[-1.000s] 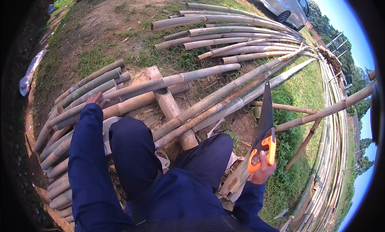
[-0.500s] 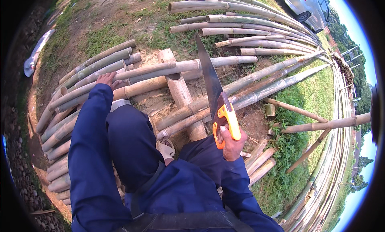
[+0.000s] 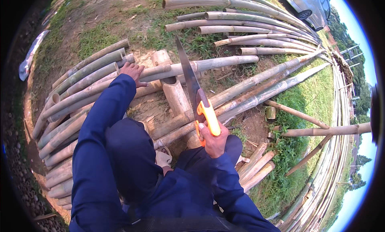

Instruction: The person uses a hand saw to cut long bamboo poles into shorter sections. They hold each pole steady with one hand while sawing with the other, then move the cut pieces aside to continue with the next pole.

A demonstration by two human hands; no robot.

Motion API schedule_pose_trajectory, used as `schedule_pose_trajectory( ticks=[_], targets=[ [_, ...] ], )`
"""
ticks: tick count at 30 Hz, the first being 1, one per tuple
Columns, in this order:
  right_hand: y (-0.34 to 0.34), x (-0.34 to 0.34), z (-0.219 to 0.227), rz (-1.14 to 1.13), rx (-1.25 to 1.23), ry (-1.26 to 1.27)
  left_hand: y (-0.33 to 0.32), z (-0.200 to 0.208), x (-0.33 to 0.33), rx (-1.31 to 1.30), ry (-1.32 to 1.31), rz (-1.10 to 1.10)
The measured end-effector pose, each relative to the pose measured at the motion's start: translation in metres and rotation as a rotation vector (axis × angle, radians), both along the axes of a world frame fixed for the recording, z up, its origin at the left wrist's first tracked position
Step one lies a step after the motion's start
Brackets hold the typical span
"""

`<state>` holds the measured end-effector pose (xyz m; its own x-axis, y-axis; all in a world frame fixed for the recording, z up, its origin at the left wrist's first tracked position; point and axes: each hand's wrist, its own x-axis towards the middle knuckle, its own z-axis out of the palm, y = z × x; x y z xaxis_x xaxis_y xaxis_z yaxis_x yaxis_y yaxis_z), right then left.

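Note:
In my right hand [image 3: 215, 140] is a handsaw [image 3: 189, 73] with an orange-yellow handle, its blade pointing up and away. The blade passes in front of a long bamboo pole [image 3: 228, 62]; whether it touches the pole, I cannot tell. My left hand [image 3: 133, 74] lies over a shorter bamboo pole [image 3: 157, 71] beside the long one, fingers curled on it near its cut end. Beneath these poles a thick bamboo crosspiece [image 3: 176, 96] with an opening cut in it lies on the ground. My bent left knee [image 3: 129, 146] is just nearer than the poles.
Cut bamboo lengths [image 3: 60, 158] are stacked at my left. Long poles [image 3: 256, 25] lie beyond, towards a parked silver car [image 3: 306, 7]. At the right stands a bamboo frame [image 3: 309, 130], with more long poles [image 3: 335, 152] past it. Short pieces [image 3: 256, 168] lie near my right knee.
My left hand has slid right along the poles, nearer the cut end. My right hand has brought the saw left and slightly nearer, so its blade now crosses closer to that end.

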<state>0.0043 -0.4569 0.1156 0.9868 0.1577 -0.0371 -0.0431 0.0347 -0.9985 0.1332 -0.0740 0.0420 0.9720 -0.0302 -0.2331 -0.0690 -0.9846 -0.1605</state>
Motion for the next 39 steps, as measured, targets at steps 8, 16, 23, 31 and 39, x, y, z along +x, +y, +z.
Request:
schedule_pose_trajectory(
  ticks=[8, 16, 23, 31, 39],
  targets=[
    [-0.027, -0.009, 0.025, -0.025, -0.075, -0.058, -0.016, 0.006, 0.034, -0.183, 0.215, 0.217],
    [-0.032, -0.025, 0.038, -0.047, -0.132, -0.066, -0.003, -0.002, 0.019, -0.200, 0.176, 0.260],
    [-0.021, -0.029, 0.029, 0.009, -0.033, -0.046, 0.036, -0.005, -0.018, -0.157, 0.150, 0.271],
    [0.011, -0.011, 0.011, 0.092, -0.018, -0.065, 0.056, -0.032, -0.043, -0.179, 0.153, 0.345],
    [0.040, -0.002, -0.001, 0.099, -0.057, 0.043, 0.053, -0.023, -0.038, -0.214, 0.149, 0.295]
  ],
)
